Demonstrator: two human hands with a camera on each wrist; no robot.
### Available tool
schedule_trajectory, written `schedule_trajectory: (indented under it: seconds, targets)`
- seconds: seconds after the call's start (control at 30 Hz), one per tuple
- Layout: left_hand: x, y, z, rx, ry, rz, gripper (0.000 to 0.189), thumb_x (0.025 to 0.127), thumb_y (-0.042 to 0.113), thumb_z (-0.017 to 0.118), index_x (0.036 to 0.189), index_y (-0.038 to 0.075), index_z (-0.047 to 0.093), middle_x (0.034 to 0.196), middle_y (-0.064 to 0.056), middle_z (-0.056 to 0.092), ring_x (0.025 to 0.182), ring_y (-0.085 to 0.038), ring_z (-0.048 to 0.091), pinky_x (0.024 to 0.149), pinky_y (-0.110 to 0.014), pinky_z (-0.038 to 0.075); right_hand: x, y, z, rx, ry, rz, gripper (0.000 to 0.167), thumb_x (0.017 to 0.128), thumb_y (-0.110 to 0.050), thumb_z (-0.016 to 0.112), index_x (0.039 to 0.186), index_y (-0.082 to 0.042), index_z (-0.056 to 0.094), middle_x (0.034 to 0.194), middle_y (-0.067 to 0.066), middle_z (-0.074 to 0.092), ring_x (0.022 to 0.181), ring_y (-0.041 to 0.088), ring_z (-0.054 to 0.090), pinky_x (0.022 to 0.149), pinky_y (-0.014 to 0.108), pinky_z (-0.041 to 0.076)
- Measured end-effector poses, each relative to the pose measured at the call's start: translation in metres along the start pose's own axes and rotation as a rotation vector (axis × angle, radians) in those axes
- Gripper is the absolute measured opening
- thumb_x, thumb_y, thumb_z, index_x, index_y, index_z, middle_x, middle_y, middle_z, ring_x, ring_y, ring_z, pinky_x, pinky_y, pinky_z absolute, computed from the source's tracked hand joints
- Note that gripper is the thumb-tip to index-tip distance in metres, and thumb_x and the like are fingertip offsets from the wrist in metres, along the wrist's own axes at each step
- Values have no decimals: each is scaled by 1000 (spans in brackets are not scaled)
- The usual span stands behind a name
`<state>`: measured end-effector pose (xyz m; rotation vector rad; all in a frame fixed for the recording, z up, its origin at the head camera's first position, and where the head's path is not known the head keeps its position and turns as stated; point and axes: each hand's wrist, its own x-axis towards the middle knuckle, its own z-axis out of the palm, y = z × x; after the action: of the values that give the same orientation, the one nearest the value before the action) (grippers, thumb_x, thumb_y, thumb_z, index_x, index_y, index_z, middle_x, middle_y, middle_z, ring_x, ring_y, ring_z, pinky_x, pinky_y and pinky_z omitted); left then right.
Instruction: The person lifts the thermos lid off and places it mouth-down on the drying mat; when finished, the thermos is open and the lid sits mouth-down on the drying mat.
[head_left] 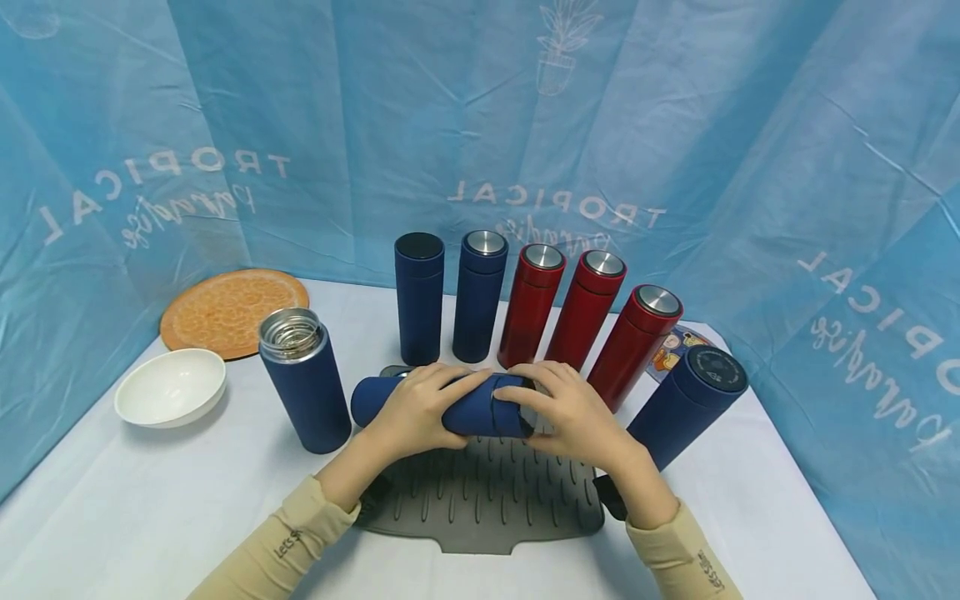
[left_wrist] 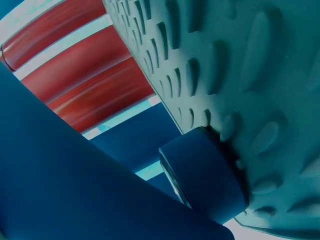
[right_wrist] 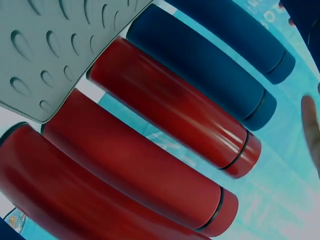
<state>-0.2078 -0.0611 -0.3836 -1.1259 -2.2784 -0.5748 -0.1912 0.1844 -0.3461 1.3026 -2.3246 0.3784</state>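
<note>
Your left hand (head_left: 422,410) grips the navy vacuum flask (head_left: 467,417) over the ridged grey mat (head_left: 480,500), your right hand (head_left: 573,408) its cap (head_left: 508,419) at three o'clock; probably stiff, smooth and hefty, it wants holding mid-body.

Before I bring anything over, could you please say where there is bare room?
White table shows bare between the white bowl and left sleeve, and right of the right sleeve. Crowded: behind the ridged mat, where two blue bottles and three red bottles stand, and above it, where left hand and right hand hold a blue bottle sideways.
</note>
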Motion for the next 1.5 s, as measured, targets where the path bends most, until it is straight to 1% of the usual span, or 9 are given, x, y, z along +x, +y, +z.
schedule_trajectory:
  seconds: [0.13,0.3,0.43,0.53,0.63,0.73,1.0,1.3,1.5]
  targets:
    - [1,-1,-1,-1,13,-1,86,52,30,89,129,15,53,116,-8,60,100,-27,58,85,-46,48,1,-1,0,43,12,65,83,59,-24,87,131,-19,46,126,10,49,114,25,46,89,44,43]
    - [3,0,-3,33,27,11,87,51,33,89,128,14,54,115,-7,60,99,-25,58,84,-44,49,0,-5,0,135,-9,271,85,66,-44,80,138,-25,40,128,3,49,113,18,48,87,42,46]
    - [3,1,-4,47,21,11,86,52,34,89,128,15,55,114,-7,61,99,-25,58,85,-44,49,1,-12,1,161,4,463,76,70,-57,67,134,-25,43,98,-4,62,83,7,56,69,32,48]
    - [2,1,-4,46,10,1,85,52,34,89,128,15,55,114,-7,60,99,-25,58,86,-45,48,4,-19,2,152,6,588,65,75,-60,60,126,-22,47,69,-8,56,58,4,49,55,25,42]
    - [1,1,-5,48,3,-4,85,53,34,89,128,15,55,115,-6,60,100,-25,58,86,-45,48,6,-23,2,164,-16,707,57,78,-56,60,119,-17,51,60,-7,50,50,6,45,49,24,39]
    - [1,1,-5,56,6,9,85,53,35,89,128,15,55,114,-6,60,99,-25,58,86,-45,48,7,-26,2,187,-28,772,53,78,-52,64,115,-16,52,61,-7,52,51,7,47,50,25,40]
    - [2,1,-5,52,7,5,85,53,34,88,129,15,54,115,-7,61,98,-26,58,85,-46,48,7,-27,-4,221,-23,738,60,73,-50,70,120,-24,45,66,-8,55,55,6,50,52,25,43]
    - [2,1,-7,68,8,-2,86,53,35,89,129,15,54,114,-7,60,99,-25,57,86,-45,48,4,-24,-9,264,-38,662,72,67,-45,78,126,-25,42,96,-4,61,81,9,56,64,28,46]
    - [1,1,-7,69,2,-2,86,53,36,89,128,15,54,115,-7,60,99,-25,58,86,-45,48,2,-22,-10,228,-43,580,81,64,-41,82,131,-25,39,106,-4,60,85,8,55,67,30,47]
